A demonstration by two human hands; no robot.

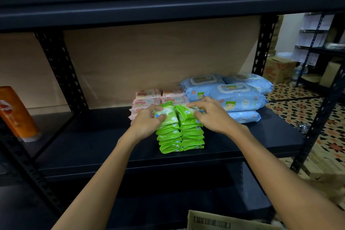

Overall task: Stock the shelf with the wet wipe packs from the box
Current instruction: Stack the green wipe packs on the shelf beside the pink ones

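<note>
Both grips clamp green packs: left hand (149, 120) and right hand (209, 115) seat them on twin stacks (180, 136); next, fetch more from the box (224, 221).

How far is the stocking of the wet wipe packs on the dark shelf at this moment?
Done: pink packs and large blue packs are stacked on the dark metal shelf, with two stacks of small green packs in front. In hand: the left hand and right hand each grip a top green pack. Left: unclear; only a flap of the cardboard box shows, its contents hidden.
</note>
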